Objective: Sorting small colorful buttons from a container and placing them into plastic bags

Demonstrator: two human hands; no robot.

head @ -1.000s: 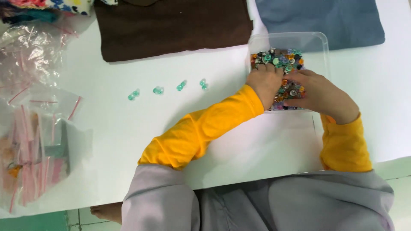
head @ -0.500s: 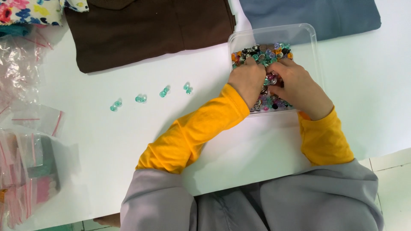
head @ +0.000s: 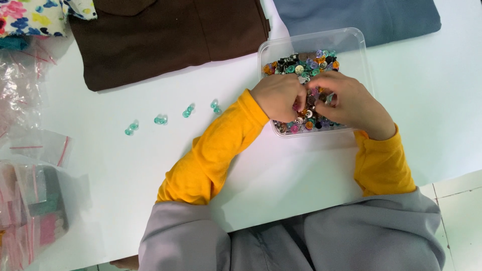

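A clear plastic box (head: pixel 351 37) sits on the white table (head: pixel 125 165), filled with small round buttons (head: pixel 301 65) in many colours. Both hands are inside it. My left hand (head: pixel 278 98) has its fingers curled down among the buttons. My right hand (head: pixel 351 103) lies beside it, fingertips pressed into the same heap. What the fingers pinch is hidden. Left of the box, several pairs of small teal buttons (head: pixel 188 110) lie in a row on the table.
A folded brown cloth (head: pixel 170 35) lies at the back, a blue-grey cloth (head: pixel 361 15) at the back right, a floral cloth (head: pixel 30 15) in the back left corner. Clear zip bags (head: pixel 30 200) with pink items fill the left edge. Tiled floor (head: pixel 457 200) shows at the right.
The view has shifted, so the box and hands sit more to the right and lower. Both hands stay in the box, fingers shuffling among the buttons.
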